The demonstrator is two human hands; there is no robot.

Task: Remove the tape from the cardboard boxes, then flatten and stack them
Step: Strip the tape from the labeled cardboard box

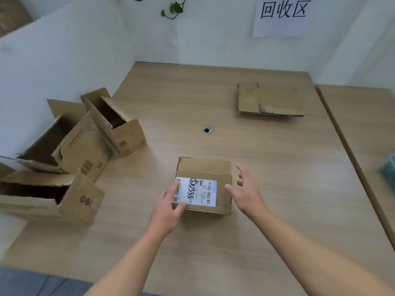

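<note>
A small closed cardboard box with a white shipping label on top sits on the wooden table in front of me. My left hand rests on the box's near left corner, fingers on the label, thumb against the front edge. My right hand hovers open just beside the box's right side, fingers spread, touching nothing that I can make out. A flattened cardboard box lies at the far right of the table.
Three open, empty cardboard boxes stand and lean along the left wall. A round cable hole is in the table's middle. A paper sign hangs on the back wall. A blue-green object sits at the right edge.
</note>
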